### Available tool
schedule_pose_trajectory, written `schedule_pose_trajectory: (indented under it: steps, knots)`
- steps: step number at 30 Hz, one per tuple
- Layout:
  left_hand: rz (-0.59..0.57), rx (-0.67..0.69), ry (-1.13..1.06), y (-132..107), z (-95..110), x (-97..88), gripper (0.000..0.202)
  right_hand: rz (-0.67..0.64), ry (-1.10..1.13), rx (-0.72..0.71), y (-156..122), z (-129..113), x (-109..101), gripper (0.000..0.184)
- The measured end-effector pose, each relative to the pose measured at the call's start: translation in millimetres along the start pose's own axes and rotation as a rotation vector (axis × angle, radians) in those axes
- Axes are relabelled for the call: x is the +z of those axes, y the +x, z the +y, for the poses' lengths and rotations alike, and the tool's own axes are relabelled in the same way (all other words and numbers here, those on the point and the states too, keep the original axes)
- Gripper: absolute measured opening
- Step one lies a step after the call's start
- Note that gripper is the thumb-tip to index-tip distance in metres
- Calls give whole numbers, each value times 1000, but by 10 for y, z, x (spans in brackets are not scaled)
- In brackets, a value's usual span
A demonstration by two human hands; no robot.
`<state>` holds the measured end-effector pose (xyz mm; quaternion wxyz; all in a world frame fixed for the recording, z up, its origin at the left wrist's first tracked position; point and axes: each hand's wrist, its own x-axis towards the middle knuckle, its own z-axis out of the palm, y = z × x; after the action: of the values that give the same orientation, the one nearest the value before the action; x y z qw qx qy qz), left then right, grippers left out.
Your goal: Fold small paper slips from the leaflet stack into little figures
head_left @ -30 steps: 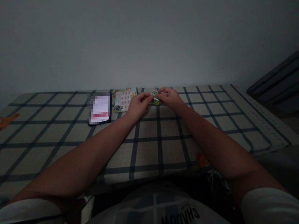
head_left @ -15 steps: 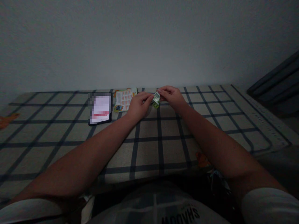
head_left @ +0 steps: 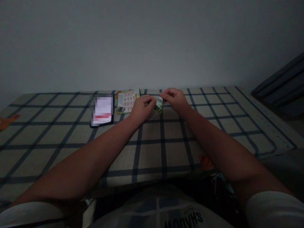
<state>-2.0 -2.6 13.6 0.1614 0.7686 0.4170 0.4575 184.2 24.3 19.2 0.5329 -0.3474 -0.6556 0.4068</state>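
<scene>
Between my two hands is a small green and white printed packet (head_left: 159,104), held up over the checked cloth. My left hand (head_left: 143,107) pinches its left edge between thumb and finger. At its upper right edge, the thumb and fingers of my right hand (head_left: 174,97) are closed on it. A flat printed sheet or pouch (head_left: 127,99), white with orange print and green edges, lies just left of my left hand, which partly covers it. Too little of the packet shows to read its print.
A phone or tablet (head_left: 102,110) with a blurred screen lies left of the printed sheet. The blue-checked cloth (head_left: 152,152) covers the table, which meets a plain wall (head_left: 152,44). Orange figures mark the cloth at far left and front. Dark folded material (head_left: 282,82) stands at right.
The packet has shifted slightly and turned a little between my fingers. Both hands keep almost the same place and hold. The phone and printed sheet have not moved.
</scene>
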Motion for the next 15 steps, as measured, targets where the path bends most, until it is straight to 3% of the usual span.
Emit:
schedule_pose_trajectory:
  steps: [5, 10, 15]
  knots:
    - [35, -92, -137, -13, -5, 23, 26, -29, 19, 28, 4, -2, 13, 40]
    - [142, -135, -238, 13, -65, 27, 25, -76, 67, 120, -2, 1, 25, 49]
    - [207, -126, -226, 38, -106, 8, 22, -165, -16, 132, -6, -12, -15, 44]
